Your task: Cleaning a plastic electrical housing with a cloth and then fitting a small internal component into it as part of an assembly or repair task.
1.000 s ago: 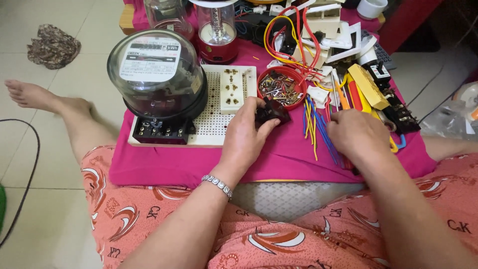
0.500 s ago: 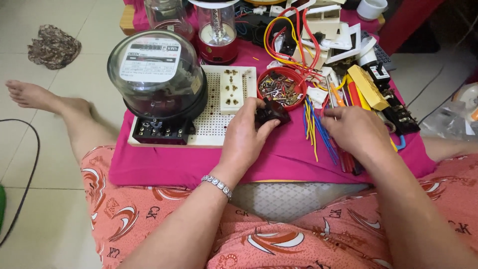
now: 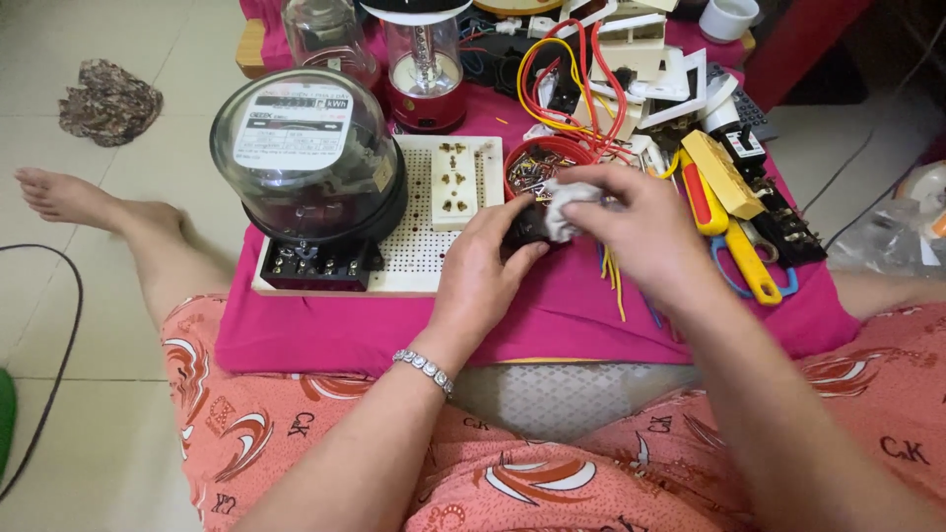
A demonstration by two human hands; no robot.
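Since the earlier picture the right hand (image 3: 645, 232) has come in from the bundle of loose coloured wires (image 3: 616, 281) and now meets the left hand over the magenta cloth-covered surface (image 3: 325, 325). It pinches a small crumpled whitish piece (image 3: 567, 202) between thumb and fingers, pressed against a small black electrical part (image 3: 527, 229). The left hand (image 3: 488, 271), with a beaded silver bracelet (image 3: 424, 369) at the wrist, keeps its grip closed around that black part, just in front of a round red dish of small metal screws (image 3: 542, 163).

Close on the left lies a white perforated board (image 3: 419, 251) carrying a cream three-outlet socket strip (image 3: 455, 182) and a round glass-domed electricity meter on a black base (image 3: 305, 167). Behind stand a clear lantern with a red base (image 3: 424, 69) and tangled red and yellow cables (image 3: 562, 74). To the right, crowding the hands, lie a yellow-handled cutter (image 3: 744, 261), a red-handled screwdriver (image 3: 698, 197) and black terminal blocks (image 3: 783, 227). A crumpled brown rag (image 3: 108, 99) lies on the tiled floor (image 3: 99, 433).
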